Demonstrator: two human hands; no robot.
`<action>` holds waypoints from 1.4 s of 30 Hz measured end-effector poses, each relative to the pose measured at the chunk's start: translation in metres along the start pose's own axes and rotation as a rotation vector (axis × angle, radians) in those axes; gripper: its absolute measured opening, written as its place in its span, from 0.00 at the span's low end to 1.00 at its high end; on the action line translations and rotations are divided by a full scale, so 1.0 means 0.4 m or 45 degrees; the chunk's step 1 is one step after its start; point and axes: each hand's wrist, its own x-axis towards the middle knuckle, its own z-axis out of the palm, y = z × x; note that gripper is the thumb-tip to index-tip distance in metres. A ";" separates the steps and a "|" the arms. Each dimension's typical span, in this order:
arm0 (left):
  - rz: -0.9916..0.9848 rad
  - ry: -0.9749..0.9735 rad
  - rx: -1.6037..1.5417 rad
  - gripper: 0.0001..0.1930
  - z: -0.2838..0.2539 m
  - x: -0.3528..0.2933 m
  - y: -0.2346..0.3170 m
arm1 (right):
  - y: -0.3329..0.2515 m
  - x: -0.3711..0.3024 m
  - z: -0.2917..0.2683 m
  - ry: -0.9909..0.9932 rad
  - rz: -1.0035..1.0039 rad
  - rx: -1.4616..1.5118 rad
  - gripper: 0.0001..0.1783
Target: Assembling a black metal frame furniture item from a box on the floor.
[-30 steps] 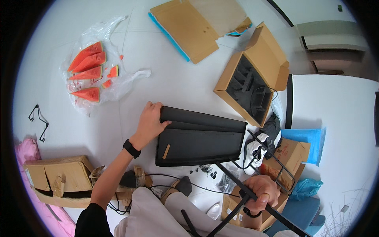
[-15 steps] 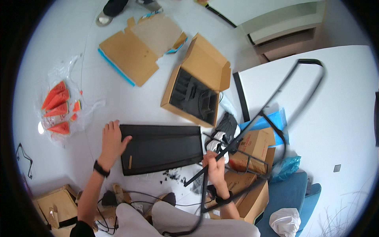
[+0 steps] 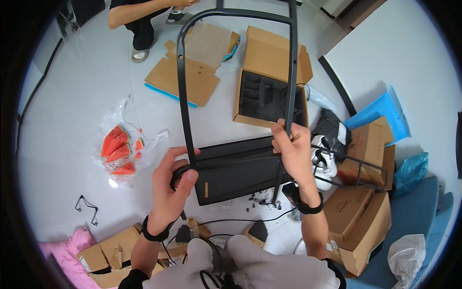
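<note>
I hold up a black metal tube frame (image 3: 292,62) with a rounded top and a crossbar, its two long sides rising away from me. My left hand (image 3: 168,188) is closed round the lower end of its left side, at a bend. My right hand (image 3: 294,149) grips the right side tube, thumb up along it. Beneath the frame, on the floor, lies a black rectangular panel (image 3: 231,185) with a small tan strip near its left end. Small black hardware pieces (image 3: 264,198) are scattered by its near edge.
Watermelon slices (image 3: 115,144) on clear plastic lie left. Beyond are flattened cardboard (image 3: 168,79) and an open box (image 3: 248,108) with black foam. White shoes (image 3: 323,168), a wire rack (image 3: 358,173), cartons (image 3: 356,231) and a blue chair (image 3: 414,226) stand right. A person (image 3: 137,19) crouches at the far side.
The frame has swung from the right to upright in front of me. My left hand has left the panel and taken hold of the frame. The crouching person shows more.
</note>
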 end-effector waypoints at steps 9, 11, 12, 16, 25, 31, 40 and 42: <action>-0.205 0.121 0.034 0.26 -0.055 -0.038 -0.092 | 0.041 -0.071 0.005 -0.190 0.175 0.738 0.25; -0.167 0.235 0.190 0.25 -0.070 -0.067 -0.128 | 0.089 -0.094 0.007 -0.267 0.212 0.737 0.21; -0.127 0.258 0.299 0.24 -0.073 -0.079 -0.146 | 0.116 -0.103 0.003 -0.305 0.214 0.729 0.20; 0.136 0.238 0.699 0.21 -0.075 -0.107 -0.204 | 0.167 -0.131 -0.005 -0.306 0.333 0.696 0.13; 0.470 0.074 0.789 0.10 -0.021 -0.124 -0.238 | 0.110 -0.144 -0.043 -0.275 0.294 0.671 0.06; 0.591 0.109 0.767 0.12 0.009 -0.128 -0.250 | 0.118 -0.190 -0.058 -0.019 -0.155 0.163 0.17; 0.606 0.087 0.859 0.09 -0.031 -0.189 -0.302 | 0.111 -0.213 -0.037 0.002 -0.225 0.026 0.07; 0.349 -0.231 0.802 0.12 -0.071 -0.203 -0.339 | 0.102 -0.212 -0.044 0.008 -0.266 0.022 0.07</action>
